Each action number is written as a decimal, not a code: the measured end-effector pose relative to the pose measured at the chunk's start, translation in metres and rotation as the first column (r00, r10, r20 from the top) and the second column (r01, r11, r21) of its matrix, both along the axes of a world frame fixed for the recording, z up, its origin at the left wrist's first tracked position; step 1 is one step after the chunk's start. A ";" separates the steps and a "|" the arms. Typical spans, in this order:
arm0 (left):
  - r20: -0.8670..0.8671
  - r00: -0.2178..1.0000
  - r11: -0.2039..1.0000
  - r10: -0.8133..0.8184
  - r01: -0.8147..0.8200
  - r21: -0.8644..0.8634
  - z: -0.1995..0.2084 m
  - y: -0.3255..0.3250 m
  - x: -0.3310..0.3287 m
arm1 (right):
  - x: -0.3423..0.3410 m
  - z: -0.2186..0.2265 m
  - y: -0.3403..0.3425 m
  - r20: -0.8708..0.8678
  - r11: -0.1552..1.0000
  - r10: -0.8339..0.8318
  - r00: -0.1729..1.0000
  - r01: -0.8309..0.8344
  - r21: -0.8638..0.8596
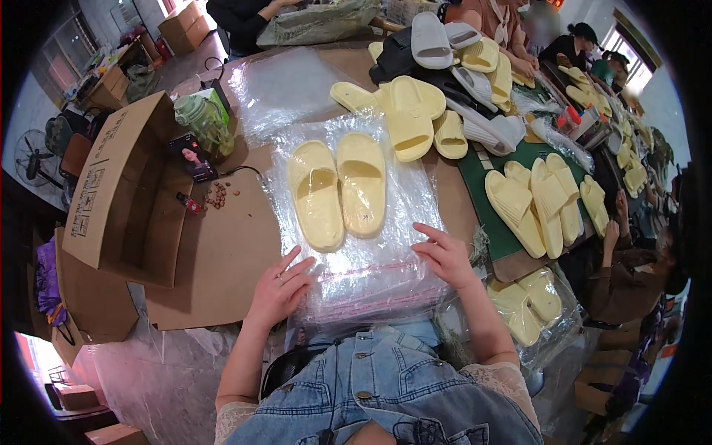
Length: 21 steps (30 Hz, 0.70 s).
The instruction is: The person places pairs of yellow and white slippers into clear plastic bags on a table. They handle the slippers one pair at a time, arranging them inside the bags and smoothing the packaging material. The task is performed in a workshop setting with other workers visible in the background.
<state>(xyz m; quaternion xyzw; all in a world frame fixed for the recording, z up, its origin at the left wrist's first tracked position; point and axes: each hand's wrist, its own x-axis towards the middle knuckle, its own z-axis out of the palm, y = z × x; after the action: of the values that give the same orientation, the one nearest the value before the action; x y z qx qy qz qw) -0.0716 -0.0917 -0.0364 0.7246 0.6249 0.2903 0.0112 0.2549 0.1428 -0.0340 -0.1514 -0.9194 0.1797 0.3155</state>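
Note:
Two pale yellow slide slippers lie side by side, the left slipper (317,196) and the right slipper (362,185), on a stack of clear plastic bags (363,278). Toward the stack's near left edge is my left hand (282,285), its fingers spread apart and nothing in them. My right hand (443,256) is at the right edge of the bags, with its fingers stretched out and no object held. Both hands are apart from the slippers. Whether the fingertips press on the plastic I cannot tell.
An open cardboard box (122,193) stands at the left, near a green bottle (204,122) and a phone (193,157). Yellow and grey slippers pile up at the far right (411,119). More yellow slippers (534,200) rest on a green mat. Bagged slippers (525,308) lie by my right forearm. Other people work beyond.

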 end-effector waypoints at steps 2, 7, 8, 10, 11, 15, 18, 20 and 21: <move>0.092 0.996 1.000 0.000 0.001 -0.018 -0.006 -0.004 -0.004 | 0.001 0.002 0.001 -0.043 0.996 -0.030 0.999 0.027 -0.082; 0.382 0.909 0.985 0.170 -0.141 -0.101 -0.020 -0.004 -0.009 | 0.003 -0.007 0.004 -0.078 0.915 -0.206 0.975 0.164 -0.368; 0.426 0.879 0.976 0.215 -0.176 -0.130 -0.021 -0.003 -0.009 | -0.001 -0.009 0.004 -0.074 0.903 -0.247 0.966 0.201 -0.379; 0.471 0.842 0.964 0.265 -0.243 -0.109 -0.019 0.001 -0.004 | -0.007 -0.016 0.005 -0.059 0.879 -0.322 0.945 0.274 -0.391; 0.489 0.824 0.955 0.287 -0.284 -0.083 -0.026 0.002 -0.005 | -0.009 -0.021 0.007 -0.048 0.866 -0.358 0.932 0.313 -0.391; 0.460 0.819 0.925 0.342 -0.379 -0.012 -0.028 0.008 -0.006 | -0.017 -0.030 0.016 -0.041 0.821 -0.431 0.902 0.372 -0.433; 0.533 0.738 0.890 0.414 -0.451 -0.068 -0.033 0.013 -0.002 | -0.027 -0.021 0.017 -0.003 0.791 -0.500 0.866 0.456 -0.408; 0.580 0.683 0.871 0.444 -0.480 -0.102 -0.034 0.014 0.003 | -0.030 -0.018 0.019 0.097 0.751 -0.512 0.853 0.500 -0.431; 0.604 0.653 0.862 0.457 -0.493 -0.119 -0.035 0.015 0.005 | -0.031 -0.016 0.021 0.146 0.731 -0.516 0.844 0.523 -0.438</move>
<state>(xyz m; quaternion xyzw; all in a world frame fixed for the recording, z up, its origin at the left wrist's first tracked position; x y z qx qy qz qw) -0.0666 -0.0765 -0.0712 0.4011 0.7455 0.5192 0.1169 0.2238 0.1633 -0.0502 -0.4737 -0.7727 0.2964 0.3011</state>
